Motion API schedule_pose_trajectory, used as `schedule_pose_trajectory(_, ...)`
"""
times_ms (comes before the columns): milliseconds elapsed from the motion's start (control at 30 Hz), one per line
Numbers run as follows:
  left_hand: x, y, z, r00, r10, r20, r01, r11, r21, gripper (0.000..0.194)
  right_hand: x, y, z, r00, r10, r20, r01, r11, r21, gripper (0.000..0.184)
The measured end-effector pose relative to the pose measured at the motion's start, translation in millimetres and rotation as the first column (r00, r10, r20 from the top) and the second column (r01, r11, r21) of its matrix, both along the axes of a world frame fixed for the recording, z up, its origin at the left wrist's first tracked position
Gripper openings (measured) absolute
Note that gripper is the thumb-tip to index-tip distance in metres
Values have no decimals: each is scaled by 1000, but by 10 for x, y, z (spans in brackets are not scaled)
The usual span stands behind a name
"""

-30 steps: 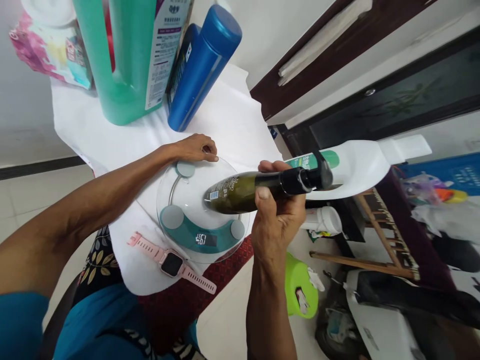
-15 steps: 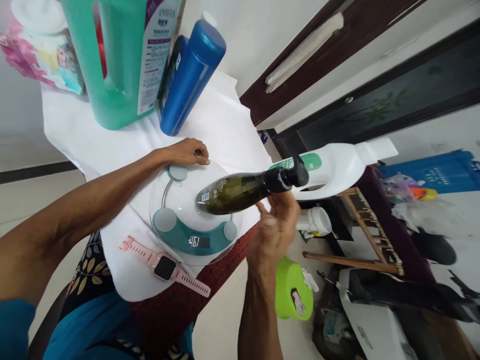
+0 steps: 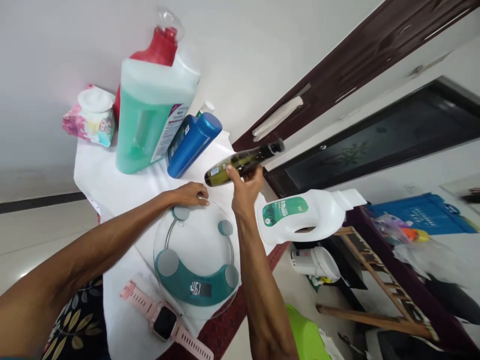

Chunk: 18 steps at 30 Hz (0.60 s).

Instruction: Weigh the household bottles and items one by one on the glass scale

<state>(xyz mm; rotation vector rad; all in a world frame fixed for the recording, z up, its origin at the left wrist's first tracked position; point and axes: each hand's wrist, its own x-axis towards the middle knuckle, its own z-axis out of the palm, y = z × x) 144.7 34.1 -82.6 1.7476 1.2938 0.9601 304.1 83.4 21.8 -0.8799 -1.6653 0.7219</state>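
The left hand (image 3: 191,194) rests half curled at the glass scale (image 3: 202,250), its grip unclear. Beyond, the right hand (image 3: 245,192) holds an olive bottle (image 3: 220,173), base jutting left; far left, a jug (image 3: 140,72) contains green liquid (image 3: 128,127).

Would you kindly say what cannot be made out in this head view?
Head view: most of the white-capped bottle, hidden behind the blue cylindrical bottle.
Head view: part of the right hand, hidden behind the dark olive-green bottle.
Head view: that bottle's label text, too small.
Head view: some of the lime-green plastic container, cut off by the bottom edge.
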Motion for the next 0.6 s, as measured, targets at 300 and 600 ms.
schedule_pose_trajectory(300,15,26,-12,1000,20,-11,-20,1000,-2,20,-1132,1149,-178,998,67,21,-64,992,-111,60)
schedule_pose_trajectory(600,-16,11,19,998,19,52,-17,999,-40,27,-1291,1478,-413,973,144,179,-146,989,2,62)
